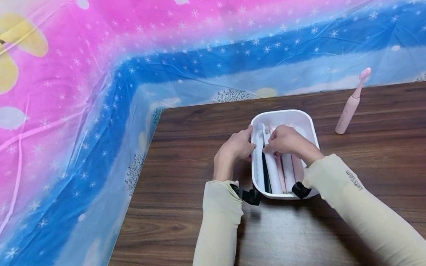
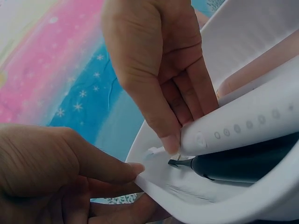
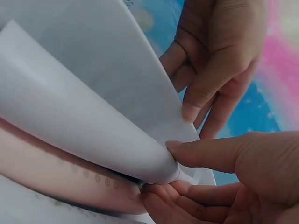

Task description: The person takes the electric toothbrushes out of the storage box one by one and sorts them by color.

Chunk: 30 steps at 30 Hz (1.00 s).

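A white plastic bin [image 1: 280, 112] on the wooden table holds several electric toothbrushes. My left hand [image 1: 237, 145] grips its left rim, thumb on the edge and fingers outside, as the left wrist view shows. Inside the bin, my right hand [image 1: 288, 139] pinches a white electric toothbrush [image 3: 88, 107] at the neck end of its handle, thumb on one side and fingers on the other. Beside that brush, toward the left wall, lies a dark green toothbrush [image 2: 247, 161] with a thin bare shaft. A pink handle [image 3: 93, 179] lies on its other side.
Outside the bin, to the right, a pink electric toothbrush [image 1: 348, 112] stands upright on the dark wooden table [image 1: 391, 176]. A pink and blue patterned cloth [image 1: 229, 55] hangs behind the table and along its left side.
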### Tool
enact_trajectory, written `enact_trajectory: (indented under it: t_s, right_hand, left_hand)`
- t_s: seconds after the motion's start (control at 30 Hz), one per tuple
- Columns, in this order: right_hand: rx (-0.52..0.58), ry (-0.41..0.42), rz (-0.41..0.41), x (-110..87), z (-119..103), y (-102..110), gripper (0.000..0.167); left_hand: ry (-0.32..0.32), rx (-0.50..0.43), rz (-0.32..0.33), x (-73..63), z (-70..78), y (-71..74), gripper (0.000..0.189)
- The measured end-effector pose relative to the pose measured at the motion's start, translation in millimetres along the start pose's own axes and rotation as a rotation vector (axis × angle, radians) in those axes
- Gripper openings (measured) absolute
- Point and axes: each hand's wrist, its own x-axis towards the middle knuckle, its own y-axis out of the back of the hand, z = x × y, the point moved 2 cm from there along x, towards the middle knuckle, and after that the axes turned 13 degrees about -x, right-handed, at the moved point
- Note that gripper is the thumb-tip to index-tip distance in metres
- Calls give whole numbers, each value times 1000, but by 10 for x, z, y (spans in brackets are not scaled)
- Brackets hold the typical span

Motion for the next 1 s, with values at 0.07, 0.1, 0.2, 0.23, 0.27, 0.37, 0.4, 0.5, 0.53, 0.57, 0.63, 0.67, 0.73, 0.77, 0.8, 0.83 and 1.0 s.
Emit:
enact_trajectory:
  t_s: [0.07,0.1,0.2,0.23,0.27,0.37,0.4,0.5,0.53,0.57,0.63,0.67,0.73,0.77,0.8,0.83,1.0]
  right_hand:
    - [21,9,3,-18,15,8,21]
    - [33,16,3,-29,23,14,20]
    - [58,32,9,-69,45,39,23]
    - [68,40,10,-81,53,47,25]
    - [79,46,9,-94,60,55,27]
    - [113,57,8,-131,78,72,31]
    - [126,62,8,-142,83,76,32]
    - [160,69,9,-162,104,81,34]
    - [169,73,10,-168,110,82,35]
    - [178,78,12,-173,116,82,35]
    - [186,82,17,-182,134,84,35]
    - [189,85,21,-188,142,86,35]
    - [198,90,26,-201,159,89,35]
    - [203,92,28,-206,168,92,34]
    - [208,95,30,-212,177,94,34]
    - [213,99,32,-218,179,96,35]
    - [243,112,29,-255,174,121,36]
  left_hand:
    - [-5,8,1,2,2,1,63]
    - [-7,15,3,2,3,2,63]
    - [-10,28,6,2,6,9,63]
    - [-9,29,7,1,6,11,63]
    - [-7,29,7,2,5,14,63]
    - [1,20,3,1,3,20,63]
    - [4,17,1,0,2,19,64]
    - [12,15,0,-3,2,19,64]
    - [13,16,0,-4,4,18,64]
    - [14,14,0,-4,5,16,64]
    - [15,10,-1,-3,9,12,64]
    - [17,8,-2,-3,12,8,64]
    - [16,3,-7,0,18,0,64]
    - [18,-1,-8,0,21,-3,64]
    - [19,-2,-8,0,23,-7,64]
    - [21,-4,-8,-1,25,-8,64]
    - [30,-9,-1,2,23,-10,64]
